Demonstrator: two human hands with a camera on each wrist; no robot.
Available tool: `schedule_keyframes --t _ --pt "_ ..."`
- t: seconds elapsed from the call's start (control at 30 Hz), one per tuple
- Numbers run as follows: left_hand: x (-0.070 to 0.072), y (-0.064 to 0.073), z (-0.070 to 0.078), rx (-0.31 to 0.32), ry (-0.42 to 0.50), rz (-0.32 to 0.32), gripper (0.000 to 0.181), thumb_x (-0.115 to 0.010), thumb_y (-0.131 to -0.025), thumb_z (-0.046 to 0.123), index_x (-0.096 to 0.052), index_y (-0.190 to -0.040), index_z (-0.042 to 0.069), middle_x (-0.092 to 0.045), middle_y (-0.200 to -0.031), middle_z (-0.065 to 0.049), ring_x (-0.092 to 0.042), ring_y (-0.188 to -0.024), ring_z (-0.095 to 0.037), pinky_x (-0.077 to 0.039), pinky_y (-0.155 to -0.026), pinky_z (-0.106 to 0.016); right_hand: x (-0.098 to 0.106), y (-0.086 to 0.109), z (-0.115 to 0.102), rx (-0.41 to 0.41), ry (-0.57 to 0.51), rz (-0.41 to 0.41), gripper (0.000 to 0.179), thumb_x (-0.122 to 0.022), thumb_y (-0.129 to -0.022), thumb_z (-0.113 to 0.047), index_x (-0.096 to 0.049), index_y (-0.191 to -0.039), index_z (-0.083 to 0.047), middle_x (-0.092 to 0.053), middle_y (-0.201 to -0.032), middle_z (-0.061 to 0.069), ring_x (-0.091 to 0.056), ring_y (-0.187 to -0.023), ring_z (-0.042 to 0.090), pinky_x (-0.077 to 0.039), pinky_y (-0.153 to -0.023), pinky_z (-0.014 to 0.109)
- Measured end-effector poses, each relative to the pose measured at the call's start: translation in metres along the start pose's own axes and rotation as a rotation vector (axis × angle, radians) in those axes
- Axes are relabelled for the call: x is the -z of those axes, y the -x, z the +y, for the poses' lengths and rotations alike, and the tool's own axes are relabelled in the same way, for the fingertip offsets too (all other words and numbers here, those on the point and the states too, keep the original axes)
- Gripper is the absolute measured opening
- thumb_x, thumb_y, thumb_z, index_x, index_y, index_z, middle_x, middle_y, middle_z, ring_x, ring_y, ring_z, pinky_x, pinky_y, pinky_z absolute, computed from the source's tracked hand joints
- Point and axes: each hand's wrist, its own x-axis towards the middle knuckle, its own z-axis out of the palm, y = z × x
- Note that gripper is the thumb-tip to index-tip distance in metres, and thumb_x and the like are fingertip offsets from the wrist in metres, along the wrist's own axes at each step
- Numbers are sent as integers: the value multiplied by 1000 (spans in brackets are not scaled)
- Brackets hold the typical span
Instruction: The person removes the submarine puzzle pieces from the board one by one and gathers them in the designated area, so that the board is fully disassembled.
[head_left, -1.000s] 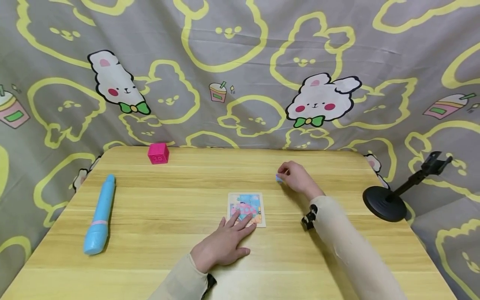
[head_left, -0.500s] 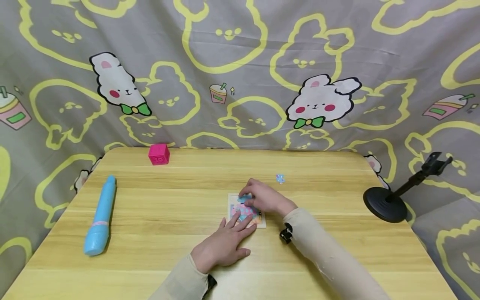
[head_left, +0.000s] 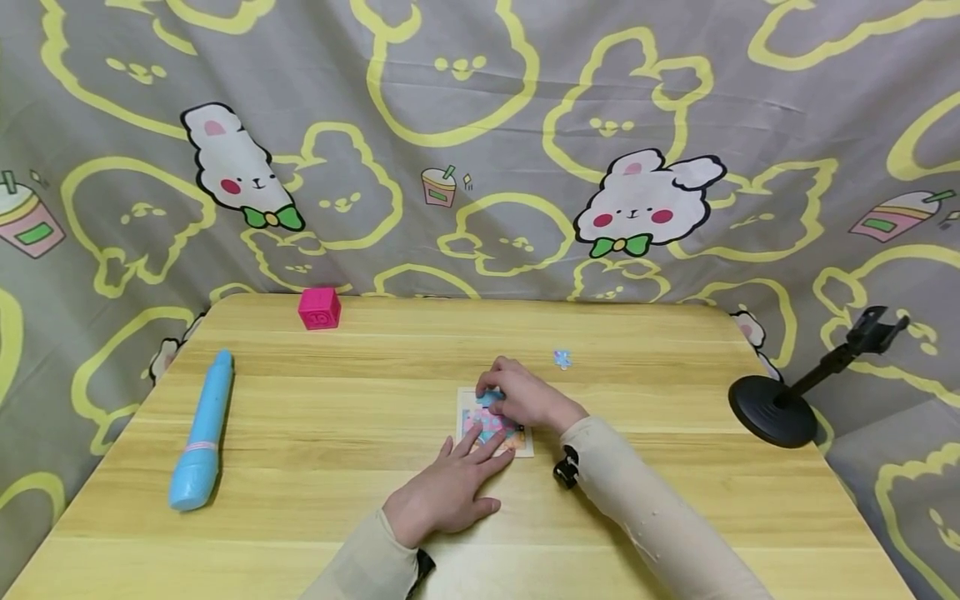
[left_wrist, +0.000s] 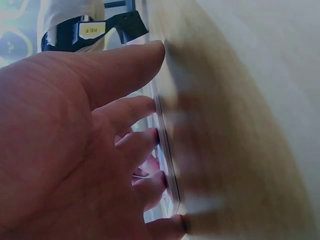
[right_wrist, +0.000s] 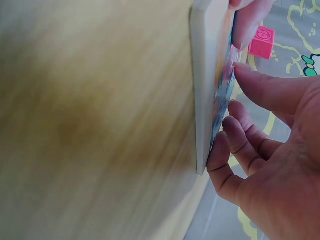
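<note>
Across to the puzzle (head_left: 491, 422) on the table (head_left: 637, 367), from the loose piece (head_left: 562, 359), has come my right hand (head_left: 528, 398), fingers bent, whether pinching anything I cannot tell, while my left hand (head_left: 442, 496) lays spread fingers on the puzzle, whose thick rim (right_wrist: 202, 90) only the wrist views show edge-on.

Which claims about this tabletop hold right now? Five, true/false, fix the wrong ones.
1. The left hand has its fingers on the puzzle board. True.
2. A loose puzzle piece lies apart from the board, to its right. True.
3. The right hand is at the loose piece. False: the right hand is at the board.
4. The pink cube is at the table's front right. False: the cube is back left.
5. The blue microphone is clipped in the black stand. False: the microphone lies at left, the stand is at right.
</note>
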Motion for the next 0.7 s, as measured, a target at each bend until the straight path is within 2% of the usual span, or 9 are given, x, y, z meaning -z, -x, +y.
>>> schedule_keyframes --t 0.17,0.3,0.43,0.57,0.7 --pt "-1 0 0 0 1 2 62 -64 -95 34 -43 -151 18 -26 -160 -3 -14 -146 -34 -23 -110 -60 -1 -1 1 -4 6 -2 20 -70 -90 -6 -67 -106 -18 -52 -104 1 -47 -96 19 -44 -86 35" --pt "0 -1 0 2 0 5 61 -64 -95 34 -43 -151 18 -26 -160 -4 -15 -146 -34 -23 -110 -60 -1 -3 1 -39 -1 6 21 -71 -90 -8 -65 -109 -14 -54 -102 0 -49 -98 19 -44 -87 36" --pt "0 -1 1 7 -8 4 61 -64 -95 33 -43 -151 18 -27 -160 -4 -16 -146 -34 -23 -110 -59 1 -4 2 -74 -36 27 20 -73 -89 -7 -64 -106 -8 -55 -95 1 -52 -90 17 -46 -83 35" --pt "0 -1 1 6 -14 3 61 -63 -95 33 -43 -151 18 -27 -159 -4 -16 -146 -33 -23 -110 -59 2 -5 6 -86 -79 46 12 -72 -89 -5 -63 -96 -10 -55 -89 -1 -53 -82 15 -47 -77 32" --pt "-1 -1 0 4 -12 1 61 -63 -96 33 -43 -151 18 -27 -160 -3 -15 -146 -33 -23 -110 -59 4 -4 8 -76 -151 52 7 -65 -94 -4 -63 -94 -11 -58 -85 -2 -54 -79 14 -47 -75 32"
